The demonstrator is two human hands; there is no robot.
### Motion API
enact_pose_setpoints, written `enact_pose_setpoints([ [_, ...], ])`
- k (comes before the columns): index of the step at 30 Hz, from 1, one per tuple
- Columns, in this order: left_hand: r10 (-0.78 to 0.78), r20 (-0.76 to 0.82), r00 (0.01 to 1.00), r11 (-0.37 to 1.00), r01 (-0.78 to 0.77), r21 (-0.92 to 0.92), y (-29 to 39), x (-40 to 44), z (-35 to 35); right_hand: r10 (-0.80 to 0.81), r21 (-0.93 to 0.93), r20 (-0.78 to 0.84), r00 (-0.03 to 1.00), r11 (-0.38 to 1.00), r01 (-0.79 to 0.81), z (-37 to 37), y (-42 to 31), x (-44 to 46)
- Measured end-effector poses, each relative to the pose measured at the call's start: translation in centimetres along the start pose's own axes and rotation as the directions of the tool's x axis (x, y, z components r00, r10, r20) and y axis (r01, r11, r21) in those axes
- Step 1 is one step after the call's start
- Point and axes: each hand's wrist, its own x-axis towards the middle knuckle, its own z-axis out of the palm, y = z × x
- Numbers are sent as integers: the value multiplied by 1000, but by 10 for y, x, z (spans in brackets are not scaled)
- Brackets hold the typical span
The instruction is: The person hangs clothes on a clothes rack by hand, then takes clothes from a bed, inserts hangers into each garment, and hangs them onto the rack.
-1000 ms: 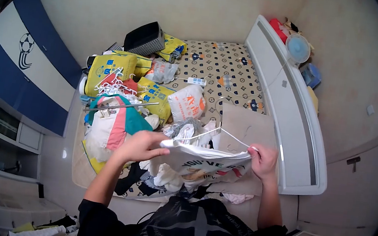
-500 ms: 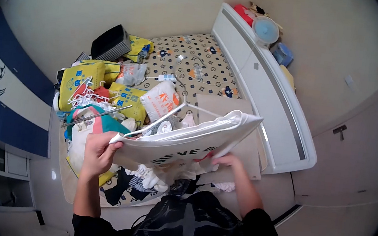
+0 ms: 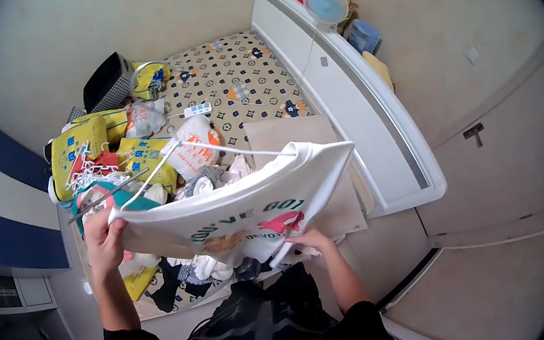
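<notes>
A white T-shirt point(image 3: 240, 210) with green lettering and a pink print is spread between my hands above the bed. Its neck faces away from me, and a white clothes hanger point(image 3: 227, 149) runs inside it, with one arm and part of the bar showing. My left hand point(image 3: 105, 238) is closed around the shirt's left shoulder, at the hanger's end. At the lower right, my right hand point(image 3: 311, 240) pinches the shirt's side near the pink print. The shirt partly hides those fingers. Crumpled clothes point(image 3: 202, 267) lie below the shirt.
On the bed point(image 3: 226, 72) are yellow bags point(image 3: 80, 153), a white plastic bag point(image 3: 196, 150), tangled white hangers point(image 3: 84, 177), a metal rod point(image 3: 105, 197), a power strip point(image 3: 198, 110) and a dark basket point(image 3: 109, 82). A white headboard point(image 3: 362, 99) with a fan point(image 3: 326, 5) stands behind.
The view has turned to the right. The shirt front has tilted toward me, showing more of its print, and both hands keep their hold on it.
</notes>
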Motion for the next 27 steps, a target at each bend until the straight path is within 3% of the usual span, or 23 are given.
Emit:
enact_pose_setpoints([
  [1,14,-12,1000,1000,-14,3,5,1,6,61,-99,-46,997,993,-65,-20,14,5],
  [6,44,-73,996,998,-40,57,34,22,49,-171,-349,-274,946,935,68,-89,77,60],
  [9,-19,-121,992,990,36,138,33,26,74,-61,-539,-378,924,826,-166,-113,68,91],
  [12,-88,-188,978,984,114,133,32,31,98,-244,-654,-183,952,754,68,-126,98,137],
  [15,-145,-307,941,983,172,63,44,37,125,-219,-755,-297,929,649,-89,-134,96,175],
  [21,-198,-465,863,977,210,-25,53,37,152,-173,-839,-290,941,518,-163,-134,87,186],
  [24,-190,-481,856,979,201,-29,58,36,152,-242,-777,-367,898,610,-154,-127,118,195],
  [27,-203,-401,893,977,214,-18,70,45,151,-118,-667,-266,957,739,-95,-147,62,166],
])
